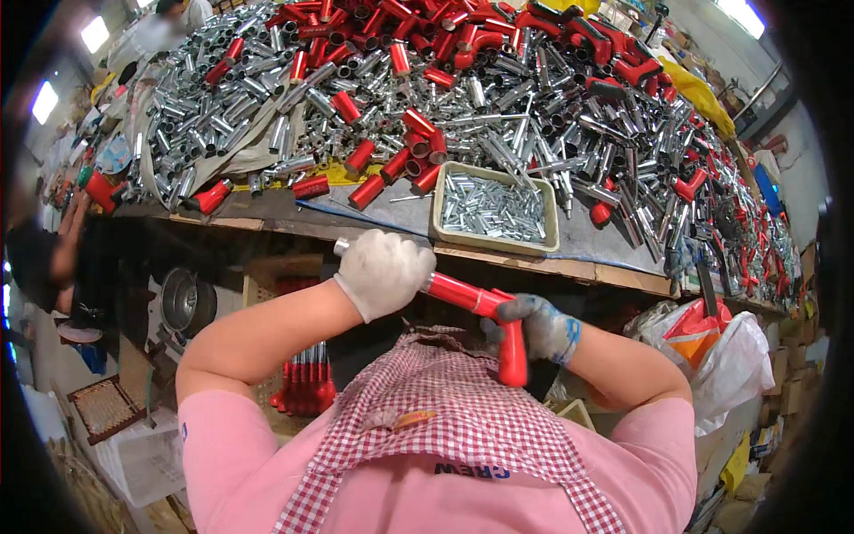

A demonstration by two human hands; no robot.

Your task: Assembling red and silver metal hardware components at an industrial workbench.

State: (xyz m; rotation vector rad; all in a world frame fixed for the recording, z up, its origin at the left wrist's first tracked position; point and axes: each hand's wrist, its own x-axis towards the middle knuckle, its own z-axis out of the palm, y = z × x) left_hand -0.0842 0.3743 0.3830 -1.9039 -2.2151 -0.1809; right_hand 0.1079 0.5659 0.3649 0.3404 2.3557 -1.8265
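Across my front, just off the table edge, lies a red pistol-grip tool (469, 295) with a metal tube. My left hand (384, 274), in a white glove, is closed round the tube, and its silver end sticks out past my fist. My right hand (544, 327), in a grey glove with blue stains, grips the tool where the barrel meets the red handle. The handle hangs down towards my checked apron (445, 392). The fingertips of my right hand are partly hidden. Beyond my hands stands a cream tray (555, 214) of small silver pins.
Piled over the table (614, 242) are chrome tubes (231, 107), red sleeves (360, 156) and red pistol-shaped handles (636, 71). Under it, a crate holds several red-handled pieces (302, 392). Plastic bags (725, 356) hang at right. Another person's arm (67, 240) shows at far left.
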